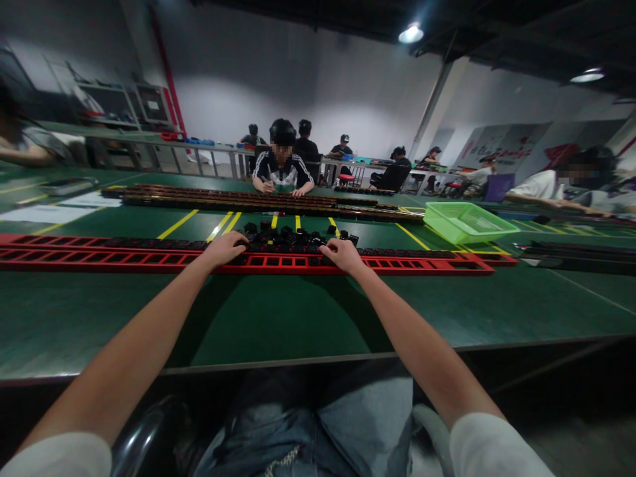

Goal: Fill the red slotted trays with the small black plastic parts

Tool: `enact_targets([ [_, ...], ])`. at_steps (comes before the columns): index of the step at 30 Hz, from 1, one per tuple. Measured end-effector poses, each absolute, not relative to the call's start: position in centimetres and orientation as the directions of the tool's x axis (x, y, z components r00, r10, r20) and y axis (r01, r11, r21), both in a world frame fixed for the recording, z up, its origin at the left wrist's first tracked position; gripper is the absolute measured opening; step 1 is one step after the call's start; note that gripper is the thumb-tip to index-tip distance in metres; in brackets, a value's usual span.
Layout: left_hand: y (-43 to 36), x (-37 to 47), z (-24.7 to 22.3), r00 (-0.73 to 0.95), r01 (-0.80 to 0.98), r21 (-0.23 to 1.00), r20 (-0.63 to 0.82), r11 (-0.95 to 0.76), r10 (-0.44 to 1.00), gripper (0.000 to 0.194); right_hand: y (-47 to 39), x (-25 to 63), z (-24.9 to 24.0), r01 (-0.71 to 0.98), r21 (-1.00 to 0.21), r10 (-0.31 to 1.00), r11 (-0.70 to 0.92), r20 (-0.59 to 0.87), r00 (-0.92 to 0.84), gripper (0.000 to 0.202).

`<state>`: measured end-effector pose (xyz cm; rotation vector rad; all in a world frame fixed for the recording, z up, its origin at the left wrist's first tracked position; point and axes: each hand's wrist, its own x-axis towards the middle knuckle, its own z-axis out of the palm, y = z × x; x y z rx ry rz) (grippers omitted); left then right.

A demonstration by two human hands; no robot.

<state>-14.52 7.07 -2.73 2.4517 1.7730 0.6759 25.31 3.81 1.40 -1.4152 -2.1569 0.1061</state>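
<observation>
Two long red slotted frames (pixel 415 264) lie side by side across the green table. My left hand (pixel 227 248) rests at the frames, left of a pile of small black parts (pixel 293 236); its fingers are curled together, and whatever they hold is too small to name. On the pile's right side, my right hand (pixel 341 254) has thumb and fingers pinched together over the red frames, its contents also unclear. Black pieces fill many slots of the farther frame, while the nearer one shows mostly open slots.
Long brown strips (pixel 238 200) lie farther across the table. A light green basket (pixel 462 223) stands at the right, near dark strips (pixel 581 257). White papers (pixel 54 211) lie at the left. A person (pixel 283 165) sits opposite; others sit around.
</observation>
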Motion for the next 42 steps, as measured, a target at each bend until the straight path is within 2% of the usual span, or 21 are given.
enact_targets([
  [8,7.0,-14.4,-2.7,0.232,0.896,0.295,0.325,-0.332,0.917,0.046,3.7,24.5,1.5,0.871,-0.377,0.923,0.314,0.334,-0.189,0.036],
  [13,7.2,-14.5,-2.8,0.241,0.898,0.284,0.324,-0.337,0.915,0.046,2.9,23.6,1.8,0.923,-0.301,0.925,0.24,0.359,-0.124,0.038],
  [17,7.3,-14.6,-2.9,0.242,0.9,0.276,0.324,-0.336,0.914,0.048,2.5,23.2,1.9,0.94,-0.23,0.912,0.252,0.381,-0.152,0.039],
  [22,7.3,-14.6,-2.9,0.239,0.894,0.297,0.318,-0.336,0.917,0.046,2.7,23.3,1.9,0.939,-0.254,0.924,0.234,0.359,-0.133,0.04],
  [35,7.2,-14.7,-2.8,0.248,0.901,0.275,0.305,-0.335,0.919,0.05,2.9,23.4,1.9,0.941,-0.215,0.93,0.263,0.317,-0.187,0.048],
  [42,6.9,-14.5,-2.7,0.244,0.891,0.293,0.338,-0.348,0.909,0.046,2.6,23.0,1.9,0.961,-0.108,0.925,0.255,0.315,-0.211,0.051],
])
